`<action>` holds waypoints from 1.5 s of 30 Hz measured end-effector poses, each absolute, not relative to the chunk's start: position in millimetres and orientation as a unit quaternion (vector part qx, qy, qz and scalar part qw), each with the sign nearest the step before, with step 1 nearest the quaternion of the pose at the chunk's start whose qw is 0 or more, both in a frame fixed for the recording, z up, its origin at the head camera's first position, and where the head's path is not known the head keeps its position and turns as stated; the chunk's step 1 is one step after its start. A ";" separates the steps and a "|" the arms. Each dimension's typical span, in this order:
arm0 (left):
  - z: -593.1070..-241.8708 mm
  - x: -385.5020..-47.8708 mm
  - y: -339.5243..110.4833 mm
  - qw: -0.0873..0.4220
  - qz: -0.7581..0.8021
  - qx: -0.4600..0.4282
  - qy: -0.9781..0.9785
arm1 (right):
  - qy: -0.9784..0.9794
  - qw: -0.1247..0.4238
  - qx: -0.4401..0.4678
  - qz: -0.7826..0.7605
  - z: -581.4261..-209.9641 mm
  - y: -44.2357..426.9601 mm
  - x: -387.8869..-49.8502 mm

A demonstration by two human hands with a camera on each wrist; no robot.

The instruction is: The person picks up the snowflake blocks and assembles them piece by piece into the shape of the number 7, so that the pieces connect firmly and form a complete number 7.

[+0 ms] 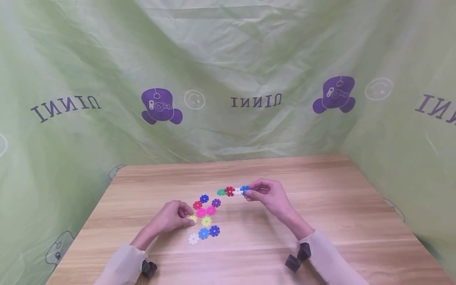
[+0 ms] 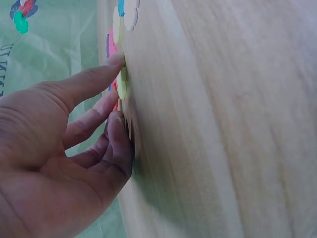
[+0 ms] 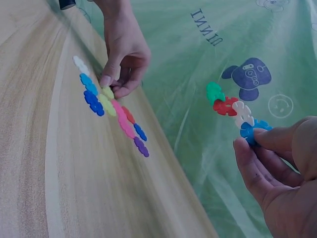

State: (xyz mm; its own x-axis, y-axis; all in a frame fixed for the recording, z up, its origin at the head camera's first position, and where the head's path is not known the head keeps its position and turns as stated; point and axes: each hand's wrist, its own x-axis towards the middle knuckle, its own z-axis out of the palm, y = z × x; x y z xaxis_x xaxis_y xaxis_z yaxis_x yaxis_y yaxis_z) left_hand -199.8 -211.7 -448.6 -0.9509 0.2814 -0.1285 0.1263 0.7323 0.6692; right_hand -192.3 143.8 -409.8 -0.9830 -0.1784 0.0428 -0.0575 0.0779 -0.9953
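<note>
My right hand (image 1: pixel 272 196) pinches the blue end of a joined chain of plastic snowflake discs, held up above the table. From the blue disc (image 3: pixel 253 131) the chain runs through a white disc (image 3: pixel 242 113) and a red disc (image 3: pixel 226 106) to a green one (image 3: pixel 214 92). Low over the tabletop, my left hand (image 1: pixel 172 215) has its thumb and fingertips around the edges of a yellow snowflake disc (image 2: pixel 122 83). Beside it lie another yellow disc (image 1: pixel 206 221), two pink discs (image 1: pixel 201 213), a red disc (image 1: pixel 197 205) and a purple disc (image 1: pixel 216 203).
A white disc (image 1: pixel 193 239), a light blue disc (image 1: pixel 204 233) and a dark blue disc (image 1: pixel 214 230) lie nearer the front of the wooden table (image 1: pixel 278 257). Another blue disc (image 1: pixel 204 198) is farther back. Green printed cloth (image 1: pixel 228 130) hangs behind and at both sides.
</note>
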 end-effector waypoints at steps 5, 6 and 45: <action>-448.6 -197.7 -208.7 0.121 0.345 0.098 0.926 | 0.735 0.045 -0.072 -0.673 -411.4 145.0 -191.7; -448.2 -197.7 -207.7 0.120 0.343 0.093 0.927 | 0.736 0.045 -0.071 -0.671 -411.4 145.1 -192.2; -414.2 -202.8 -152.4 0.092 0.606 0.036 0.789 | 0.722 0.058 -0.054 -0.688 -411.7 141.9 -195.7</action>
